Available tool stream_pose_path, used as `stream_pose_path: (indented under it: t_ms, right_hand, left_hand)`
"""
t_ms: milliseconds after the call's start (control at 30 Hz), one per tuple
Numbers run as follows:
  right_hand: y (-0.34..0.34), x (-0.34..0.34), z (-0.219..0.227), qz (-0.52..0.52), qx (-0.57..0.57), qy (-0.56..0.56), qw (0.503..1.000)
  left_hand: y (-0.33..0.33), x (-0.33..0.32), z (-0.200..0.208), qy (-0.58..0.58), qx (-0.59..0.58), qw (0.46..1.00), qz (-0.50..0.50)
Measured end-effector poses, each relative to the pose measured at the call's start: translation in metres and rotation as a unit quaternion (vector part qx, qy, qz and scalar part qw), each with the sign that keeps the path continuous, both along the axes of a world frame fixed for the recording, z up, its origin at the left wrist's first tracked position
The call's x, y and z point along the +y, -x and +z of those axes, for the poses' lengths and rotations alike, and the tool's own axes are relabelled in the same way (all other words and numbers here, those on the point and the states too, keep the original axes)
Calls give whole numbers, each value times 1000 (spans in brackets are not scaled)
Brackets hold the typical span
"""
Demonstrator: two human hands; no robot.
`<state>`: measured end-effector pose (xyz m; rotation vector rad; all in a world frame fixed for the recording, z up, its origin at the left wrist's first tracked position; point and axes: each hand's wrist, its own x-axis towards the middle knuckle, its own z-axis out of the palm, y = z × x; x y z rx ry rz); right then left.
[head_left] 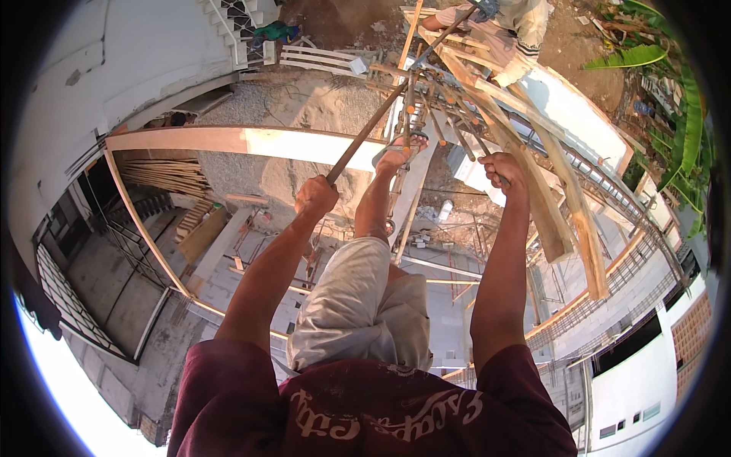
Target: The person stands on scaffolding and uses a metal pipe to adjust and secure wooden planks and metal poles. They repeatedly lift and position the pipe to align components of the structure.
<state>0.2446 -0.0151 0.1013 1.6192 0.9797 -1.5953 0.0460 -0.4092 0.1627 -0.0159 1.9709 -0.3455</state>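
My left hand (315,195) is closed around the near end of a long rusty steel bar (384,109) that runs up and to the right toward another person (509,30) at the top. My right hand (502,167) grips a thinner steel bar (466,137) within a cage of tied reinforcing bars (426,99). My bent leg in grey shorts is between my arms, with my sandalled foot (400,152) resting on the formwork.
Rough wooden planks (567,206) slant down on the right. A long timber beam form (251,141) crosses the left. Below lie gravel, stacked boards (164,177), block walls and a staircase (236,23). Banana leaves (685,114) stand at the right edge.
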Motion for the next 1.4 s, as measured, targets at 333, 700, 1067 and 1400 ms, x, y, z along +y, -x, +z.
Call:
stream_pose_path:
  t_ms: [333,700,1067,1400]
  right_hand:
    - [1,0,-5,20,-10,-28,999]
    - [1,0,-4,38,3,-29,999]
    - [2,1,-1,37,14,-15,999]
    - [-6,3,-9,6,20,-11,1000]
  left_hand:
    - [6,5,4,10,17,999,-38]
    - [5,4,-2,30,25,998,-46]
    - [-2,0,-5,25,19,999,-34]
    - [7,4,-1,4,31,998,-53]
